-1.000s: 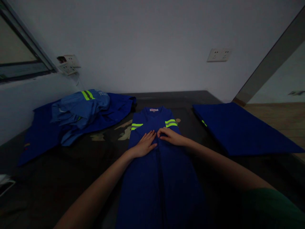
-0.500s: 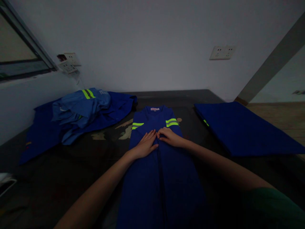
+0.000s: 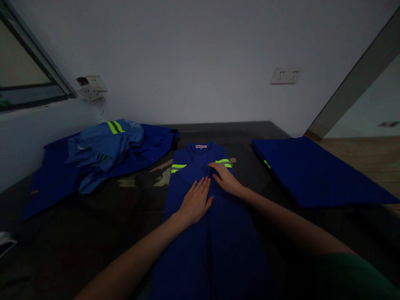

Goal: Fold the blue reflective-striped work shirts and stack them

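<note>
A dark blue garment [image 3: 187,233] with yellow-green reflective stripes and a white label at its collar lies lengthwise in front of me, folded narrow, with a dark line down its middle. My left hand [image 3: 196,201] rests flat on its upper part, fingers stretched out. Just right of it and slightly farther up, my right hand [image 3: 224,177] touches the cloth near the right stripe, its fingers bent and the thumb apart from them. Whether the right fingertips pinch any fabric is too dark to tell.
Crumpled light blue clothing [image 3: 106,143] lies on darker blue cloth [image 3: 56,179] at the left. At the right is a flat folded blue cloth [image 3: 318,175]. The dark table [image 3: 218,126] meets a wall with sockets [image 3: 285,76]. A white object [image 3: 5,243] sits at the left edge.
My left hand has slid toward me down the garment. My right hand has moved slightly up toward the collar, and its fingers are less curled. The view has shifted a little.
</note>
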The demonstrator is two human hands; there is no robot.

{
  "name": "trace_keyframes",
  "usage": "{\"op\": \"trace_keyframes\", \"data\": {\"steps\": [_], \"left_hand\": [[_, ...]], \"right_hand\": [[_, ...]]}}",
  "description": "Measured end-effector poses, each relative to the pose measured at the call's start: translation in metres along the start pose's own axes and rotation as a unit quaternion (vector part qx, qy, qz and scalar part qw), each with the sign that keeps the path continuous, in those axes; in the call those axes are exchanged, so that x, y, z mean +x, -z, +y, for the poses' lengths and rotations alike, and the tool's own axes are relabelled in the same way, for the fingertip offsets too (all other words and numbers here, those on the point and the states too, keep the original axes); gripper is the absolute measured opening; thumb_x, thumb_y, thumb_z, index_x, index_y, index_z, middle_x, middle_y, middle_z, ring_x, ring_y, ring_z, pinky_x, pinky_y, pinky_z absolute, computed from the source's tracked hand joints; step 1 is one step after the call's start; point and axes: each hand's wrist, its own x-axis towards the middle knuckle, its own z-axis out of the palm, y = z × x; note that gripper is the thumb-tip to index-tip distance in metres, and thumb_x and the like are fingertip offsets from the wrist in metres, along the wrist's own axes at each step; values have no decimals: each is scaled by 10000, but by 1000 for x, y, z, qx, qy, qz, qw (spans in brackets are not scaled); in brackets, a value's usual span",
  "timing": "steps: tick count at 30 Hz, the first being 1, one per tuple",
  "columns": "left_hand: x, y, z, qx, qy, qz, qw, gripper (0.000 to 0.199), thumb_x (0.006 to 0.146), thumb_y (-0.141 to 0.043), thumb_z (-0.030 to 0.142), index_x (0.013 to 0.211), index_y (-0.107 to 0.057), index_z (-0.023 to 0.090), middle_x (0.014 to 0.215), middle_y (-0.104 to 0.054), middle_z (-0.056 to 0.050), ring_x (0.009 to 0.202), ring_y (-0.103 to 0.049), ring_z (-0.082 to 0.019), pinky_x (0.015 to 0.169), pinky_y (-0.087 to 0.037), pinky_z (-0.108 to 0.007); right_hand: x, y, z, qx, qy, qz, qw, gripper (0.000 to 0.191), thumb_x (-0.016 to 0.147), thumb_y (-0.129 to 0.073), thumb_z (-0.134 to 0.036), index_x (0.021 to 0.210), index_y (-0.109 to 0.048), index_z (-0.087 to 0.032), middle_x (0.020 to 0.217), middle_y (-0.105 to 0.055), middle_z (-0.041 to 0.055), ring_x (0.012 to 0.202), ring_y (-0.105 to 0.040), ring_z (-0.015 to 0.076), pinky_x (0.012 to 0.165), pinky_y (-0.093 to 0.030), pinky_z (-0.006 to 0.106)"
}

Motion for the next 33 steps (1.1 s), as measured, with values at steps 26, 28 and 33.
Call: {"op": "trace_keyframes", "data": {"steps": [26,28,33], "left_hand": [[-1,0,-4,-28,-5,-60,998,843,880,-410,606,1494,-222,60,1565,-197,-188,1462,-142,-283,1186,-123,-491],[-1,1,-4,-32,-4,-70,997,922,842,-437,661,1496,-214,51,1567,-179,-198,1463,-130,-291,1188,-112,-489],[-2,0,-2,-32,4,-51,998,984,816,-469,678,1499,-178,33,1563,-181,-215,1462,-132,-293,1191,-106,-477]], "right_hand": [[-11,5,-2,-184,-49,-94,977,667,970,-303,-527,1461,-353,-79,1528,-285,198,1434,-230,294,1142,-232,515],[-16,1,-4,-188,-53,-101,975,683,966,-298,-544,1465,-346,-80,1533,-270,202,1434,-225,302,1139,-235,520],[-17,3,-7,-185,-56,-96,976,663,971,-321,-512,1473,-327,-79,1541,-261,191,1437,-221,293,1144,-233,510]]}}
